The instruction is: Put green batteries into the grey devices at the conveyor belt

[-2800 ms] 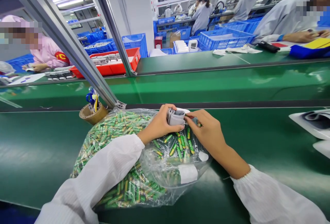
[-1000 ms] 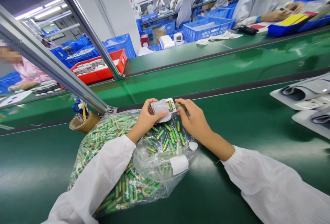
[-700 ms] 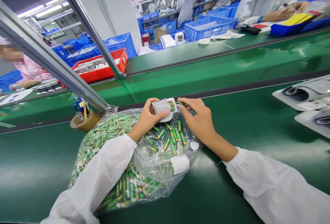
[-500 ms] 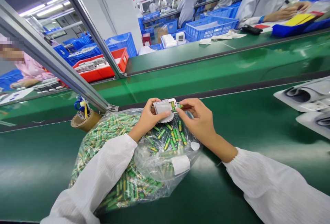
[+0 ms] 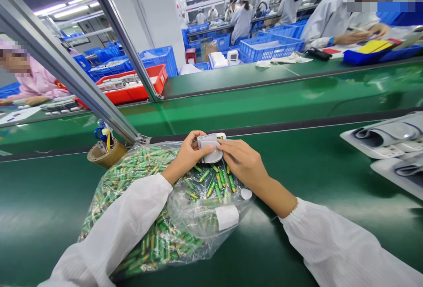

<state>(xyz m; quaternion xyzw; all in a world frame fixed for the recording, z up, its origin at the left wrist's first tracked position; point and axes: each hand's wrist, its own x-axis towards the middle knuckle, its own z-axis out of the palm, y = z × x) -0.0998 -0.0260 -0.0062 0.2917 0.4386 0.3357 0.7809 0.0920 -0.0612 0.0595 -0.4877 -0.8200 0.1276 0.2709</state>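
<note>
- The left hand (image 5: 187,156) grips the device from the near side, fingers curled over its top edge.
- The right hand (image 5: 246,163) lies against the device's other side, so the hands are together; its fingertips (image 5: 222,145) touch the device, but I cannot tell whether they clamp it.
- The device (image 5: 209,148) is small, with a white plastic body and a wrapped grey cuff. It is held just above the open mouth of the bag, and its battery slot is hidden.
- The batteries (image 5: 211,185) are slim, green and gold, and lie loose in a heap just below the hands.
- The clear plastic bag (image 5: 198,218) holds them, bulges under the left sleeve (image 5: 112,234), and carries a white label (image 5: 227,217). It rests on the green tabletop (image 5: 49,207).
- Just beyond the bag stands a tape roll (image 5: 105,156) with scissors (image 5: 102,132) in its core.
- To the right lie white trays (image 5: 380,139) with grey cuffs.
- Across the aluminium rail (image 5: 76,62), a co-worker in pink (image 5: 36,84) sits beside a red crate (image 5: 132,83).
- Another co-worker (image 5: 330,20) handles papers near blue crates (image 5: 269,49).
</note>
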